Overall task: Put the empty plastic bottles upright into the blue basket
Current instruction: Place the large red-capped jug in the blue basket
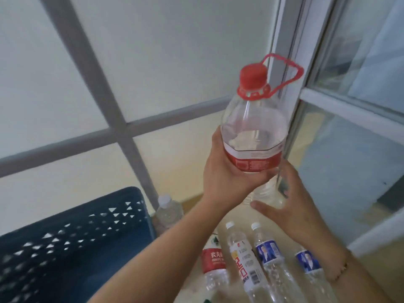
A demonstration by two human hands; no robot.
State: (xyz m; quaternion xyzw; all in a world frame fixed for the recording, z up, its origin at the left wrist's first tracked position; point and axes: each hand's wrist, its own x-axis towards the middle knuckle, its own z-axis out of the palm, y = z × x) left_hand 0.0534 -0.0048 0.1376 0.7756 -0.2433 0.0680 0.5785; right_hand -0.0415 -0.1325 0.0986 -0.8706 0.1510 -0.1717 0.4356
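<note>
A big clear bottle point(254, 125) with a red cap, red carry handle and red label is up in the air, roughly upright. My left hand point(225, 173) grips it round the label. My right hand point(288, 204) is under and beside its base, fingers spread and straight, touching the bottom. The dark blue perforated basket point(72, 243) stands at lower left. Several small bottles lie on the table below my arms: a red-labelled one point(213, 267), a white and yellow-labelled one point(246, 259), and two blue-labelled ones point(267, 254) point(308, 264).
One small clear bottle with a white cap point(168, 212) stands upright just right of the basket, by the wall. A window frame point(306, 84) and glass pane rise at the right. A white wall with grey bars fills the back.
</note>
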